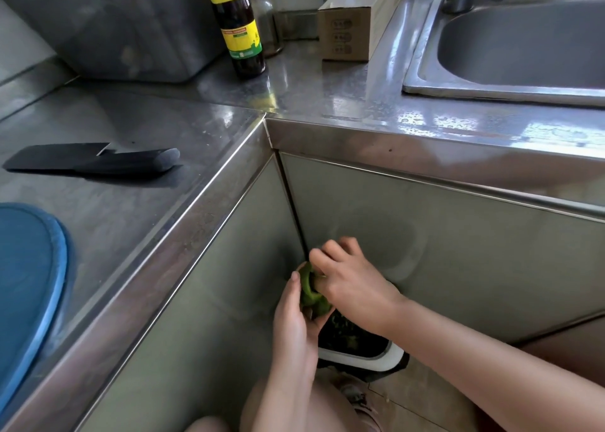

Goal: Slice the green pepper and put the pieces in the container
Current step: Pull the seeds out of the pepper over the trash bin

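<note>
We count one green pepper (309, 292), held low in the corner below the bench (327, 94), over one white-rimmed bin (360, 356). Two hands: the left hand (294, 320) cups the pepper with curled fingers, and the right hand (347, 274) curls its fingers into the top. On the steel bench: one black knife (98, 161) left, one blue board (29, 284) near left, two bottles (242, 38) and one carton (350, 28) far, one sink (510, 54) far right.
</note>
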Demonstrator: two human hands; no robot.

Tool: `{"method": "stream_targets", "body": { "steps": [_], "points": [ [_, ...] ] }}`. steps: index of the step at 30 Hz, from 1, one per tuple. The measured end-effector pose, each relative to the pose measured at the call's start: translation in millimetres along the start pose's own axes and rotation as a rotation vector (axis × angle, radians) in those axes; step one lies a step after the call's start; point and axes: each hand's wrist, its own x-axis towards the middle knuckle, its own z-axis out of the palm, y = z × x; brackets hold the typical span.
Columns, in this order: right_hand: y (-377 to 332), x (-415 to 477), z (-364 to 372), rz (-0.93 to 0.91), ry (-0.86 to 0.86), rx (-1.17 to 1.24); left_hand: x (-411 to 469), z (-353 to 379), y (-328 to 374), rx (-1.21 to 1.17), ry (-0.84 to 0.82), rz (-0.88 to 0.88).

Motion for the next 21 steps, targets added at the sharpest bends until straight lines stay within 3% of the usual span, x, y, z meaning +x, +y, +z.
{"method": "stream_targets", "body": {
  "steps": [14, 21],
  "points": [
    [-1.2, -10.6, 10.0, 0.004, 0.096, 0.026, -4.5, -1.0, 0.1, 0.077, -0.013, -0.022],
    [0.8, -8.9, 7.4, -0.005, 0.024, 0.041, -5.3, 0.3, 1.0, 0.086, 0.006, -0.043]
  ]
}}
